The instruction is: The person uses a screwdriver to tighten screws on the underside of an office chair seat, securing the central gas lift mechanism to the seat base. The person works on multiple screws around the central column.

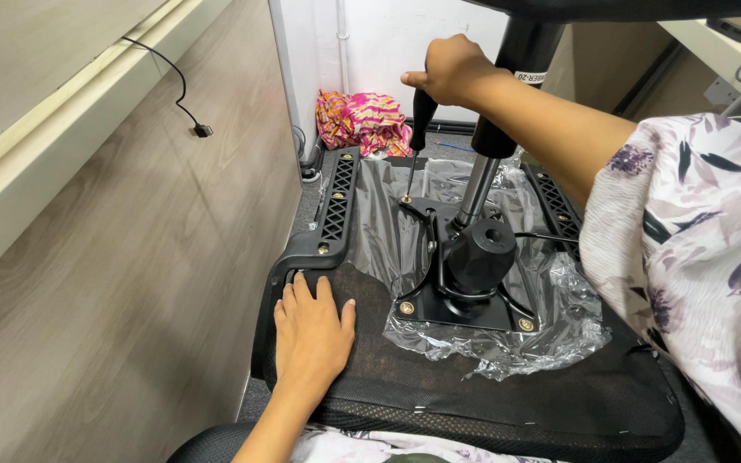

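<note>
Left hand [310, 334]: grip open, palm flat on upturned chair seat [370, 377], beside the plastic wrap [490, 343].
Mounting plate [460, 296]: black, centred on seat.
Right hand [452, 70]: grip closed around screwdriver [418, 137], tip on plate's far-left screw [406, 198].

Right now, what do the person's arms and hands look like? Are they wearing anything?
Both hands are bare: no gloves, and no rings, watch or bracelet that I can see. The left hand and its forearm are uncovered. The right hand leads to a bare forearm, then a loose short sleeve, white with purple and grey flowers and leaves.
</note>
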